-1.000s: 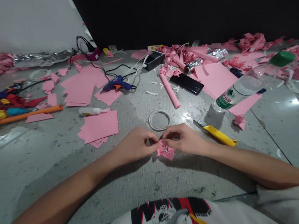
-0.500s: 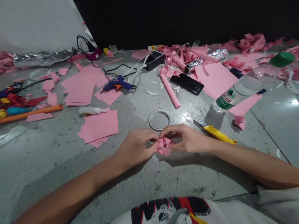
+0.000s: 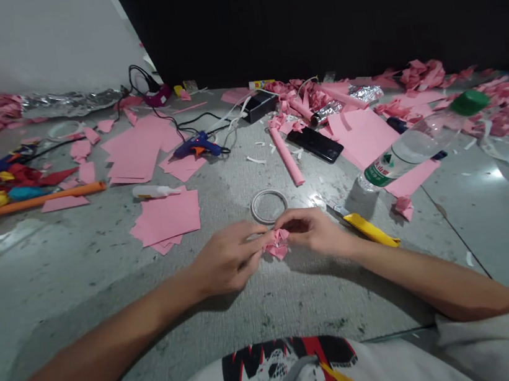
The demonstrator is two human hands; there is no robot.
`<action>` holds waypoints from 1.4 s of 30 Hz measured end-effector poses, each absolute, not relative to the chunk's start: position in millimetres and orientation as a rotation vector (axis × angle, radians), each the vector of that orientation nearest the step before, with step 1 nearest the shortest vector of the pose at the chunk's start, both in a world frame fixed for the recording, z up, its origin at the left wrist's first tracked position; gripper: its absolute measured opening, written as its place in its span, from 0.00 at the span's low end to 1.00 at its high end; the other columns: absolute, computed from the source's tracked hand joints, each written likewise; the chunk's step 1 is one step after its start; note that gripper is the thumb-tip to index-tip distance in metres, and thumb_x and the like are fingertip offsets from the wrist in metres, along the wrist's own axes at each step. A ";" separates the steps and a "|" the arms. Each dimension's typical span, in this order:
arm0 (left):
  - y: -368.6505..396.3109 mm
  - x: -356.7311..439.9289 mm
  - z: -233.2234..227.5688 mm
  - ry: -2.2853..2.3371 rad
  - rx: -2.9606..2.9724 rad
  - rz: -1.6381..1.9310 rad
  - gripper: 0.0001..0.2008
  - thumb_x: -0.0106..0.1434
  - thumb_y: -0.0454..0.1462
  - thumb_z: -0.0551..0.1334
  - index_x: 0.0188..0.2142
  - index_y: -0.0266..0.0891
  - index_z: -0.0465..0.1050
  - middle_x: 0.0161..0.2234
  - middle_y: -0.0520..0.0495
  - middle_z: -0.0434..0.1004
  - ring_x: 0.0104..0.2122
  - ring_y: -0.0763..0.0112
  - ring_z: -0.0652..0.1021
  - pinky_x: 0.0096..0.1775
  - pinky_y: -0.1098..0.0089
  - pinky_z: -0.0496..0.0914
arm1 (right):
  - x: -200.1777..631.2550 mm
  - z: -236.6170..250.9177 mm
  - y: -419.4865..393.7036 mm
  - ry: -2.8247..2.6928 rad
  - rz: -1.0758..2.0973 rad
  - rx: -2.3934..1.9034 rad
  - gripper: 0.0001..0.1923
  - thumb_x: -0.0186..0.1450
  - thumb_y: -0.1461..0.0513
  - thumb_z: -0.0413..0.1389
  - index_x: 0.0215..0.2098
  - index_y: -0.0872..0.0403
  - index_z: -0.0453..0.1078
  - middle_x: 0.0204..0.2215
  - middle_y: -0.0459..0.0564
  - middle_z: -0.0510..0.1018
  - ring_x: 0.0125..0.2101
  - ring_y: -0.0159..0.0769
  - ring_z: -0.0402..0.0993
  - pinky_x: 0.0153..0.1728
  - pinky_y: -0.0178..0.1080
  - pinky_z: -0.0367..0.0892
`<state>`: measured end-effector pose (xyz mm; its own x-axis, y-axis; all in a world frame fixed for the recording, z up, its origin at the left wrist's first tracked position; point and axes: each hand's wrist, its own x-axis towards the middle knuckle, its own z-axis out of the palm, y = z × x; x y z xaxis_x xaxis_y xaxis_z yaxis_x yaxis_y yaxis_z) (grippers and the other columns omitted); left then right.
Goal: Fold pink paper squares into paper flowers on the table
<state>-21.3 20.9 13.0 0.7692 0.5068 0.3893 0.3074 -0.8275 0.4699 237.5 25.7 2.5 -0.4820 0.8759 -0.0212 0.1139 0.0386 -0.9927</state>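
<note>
A small folded pink paper flower (image 3: 279,246) is held just above the table, near its front middle. My right hand (image 3: 318,230) pinches its right edge between thumb and fingers. My left hand (image 3: 228,259) is closed at its left side, fingertips against the folds; that thumb is largely hidden. Behind the flower lies a white tape ring (image 3: 269,206). A yellow box cutter (image 3: 372,229) rests by my right hand, blade extended. Left of the ring, a stack of pink paper squares (image 3: 168,217) has a white glue bottle (image 3: 156,191) at its top edge.
A tilted clear bottle (image 3: 421,143) with a green cap is at the right. Farther back are a phone (image 3: 315,144), a rolled pink paper tube (image 3: 287,155), a blue glue gun (image 3: 197,145) with cables and crumpled pink paper (image 3: 422,75). An orange tube (image 3: 49,197) lies left.
My left hand has shifted slightly down and left, its fingers moving from a pinch to lie along the flower's side. The flower has turned and tilted a little. My right hand keeps its pinch.
</note>
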 end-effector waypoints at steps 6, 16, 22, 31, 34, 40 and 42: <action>35.5 -23.4 10.7 0.632 2.178 0.661 0.20 0.75 0.34 0.56 0.62 0.49 0.75 0.51 0.42 0.75 0.52 0.64 0.77 0.55 0.62 0.72 | 240.2 0.5 31.6 -1.575 1.617 -0.979 0.11 0.62 0.59 0.69 0.41 0.55 0.79 0.35 0.49 0.81 0.34 0.34 0.77 0.38 0.38 0.72; 29.8 -9.9 6.9 0.841 1.683 0.863 0.10 0.65 0.39 0.70 0.46 0.44 0.84 0.42 0.45 0.81 0.42 0.65 0.80 0.46 0.66 0.73 | 231.7 2.5 23.8 -1.420 1.613 -0.916 0.14 0.62 0.60 0.70 0.45 0.52 0.76 0.44 0.50 0.82 0.41 0.36 0.80 0.44 0.40 0.76; 32.4 -8.8 0.0 0.906 1.301 0.966 0.14 0.61 0.41 0.74 0.45 0.40 0.82 0.42 0.45 0.84 0.42 0.64 0.81 0.47 0.65 0.74 | 235.4 6.7 21.6 -1.503 1.657 -0.672 0.34 0.57 0.63 0.74 0.57 0.43 0.67 0.70 0.52 0.63 0.56 0.42 0.77 0.54 0.47 0.76; 25.8 -0.9 -1.9 0.865 1.202 1.023 0.15 0.55 0.39 0.77 0.40 0.38 0.79 0.39 0.48 0.82 0.41 0.67 0.81 0.47 0.67 0.76 | 231.3 2.4 15.2 -1.626 1.354 -0.758 0.18 0.60 0.62 0.72 0.43 0.49 0.72 0.62 0.53 0.71 0.59 0.43 0.73 0.51 0.43 0.75; 25.7 -1.3 -2.2 0.862 1.252 1.024 0.14 0.55 0.38 0.77 0.39 0.38 0.78 0.38 0.48 0.81 0.40 0.67 0.81 0.46 0.67 0.76 | 231.3 1.6 16.0 -1.598 1.357 -0.800 0.17 0.58 0.61 0.74 0.39 0.50 0.72 0.58 0.52 0.73 0.55 0.42 0.75 0.49 0.41 0.75; 25.6 -1.6 -4.1 0.799 1.365 1.017 0.12 0.56 0.37 0.76 0.37 0.38 0.78 0.40 0.46 0.80 0.42 0.66 0.81 0.43 0.67 0.76 | 228.3 0.3 17.0 -1.520 1.469 -0.795 0.24 0.53 0.58 0.76 0.41 0.49 0.70 0.55 0.51 0.77 0.52 0.42 0.77 0.51 0.44 0.75; 25.2 -0.9 -3.8 0.776 1.357 1.038 0.12 0.55 0.37 0.76 0.37 0.38 0.78 0.45 0.44 0.80 0.45 0.64 0.81 0.42 0.68 0.77 | 226.7 -1.2 18.1 -1.460 1.525 -0.776 0.29 0.51 0.57 0.77 0.43 0.48 0.68 0.55 0.51 0.76 0.51 0.42 0.78 0.50 0.45 0.76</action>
